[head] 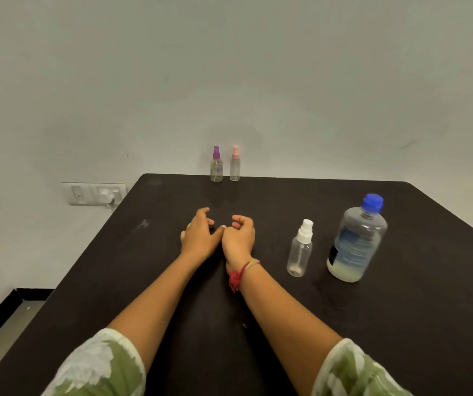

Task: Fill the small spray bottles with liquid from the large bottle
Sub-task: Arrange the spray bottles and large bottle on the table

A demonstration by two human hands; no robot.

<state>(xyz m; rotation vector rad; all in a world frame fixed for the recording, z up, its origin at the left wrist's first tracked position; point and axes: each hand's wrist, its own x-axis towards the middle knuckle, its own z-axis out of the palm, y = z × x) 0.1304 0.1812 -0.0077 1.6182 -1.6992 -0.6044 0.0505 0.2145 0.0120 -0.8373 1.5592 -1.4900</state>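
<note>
A: What do the hands grip?
B: Nothing. The left hand (199, 234) and right hand (239, 235) rest side by side on the table (115, 267), fingers loosely curled and relaxed. The left thumb touches the right hand.
A: Anything on the arms?
B: A red thread (236, 277) is round the right wrist, with green-and-white sleeves (95, 367) nearer.
A: Where's the big bottle (356, 238)?
B: Upright at the right, well apart from the hands. Its blue cap is on, and there is a shallow pale layer of liquid at the bottom.
A: And the small ones?
B: The white sprayer (301, 247) stands between the right hand and the big bottle, capped, looking nearly empty. The purple sprayer (216, 165) and pink sprayer (235, 164) stand just beside each other at the far edge by the wall (229, 81), purple on the left with yellowish liquid. The pink one's level I cannot tell.
A: Anything else?
B: A socket (94, 193) on the wall, left of the table.
</note>
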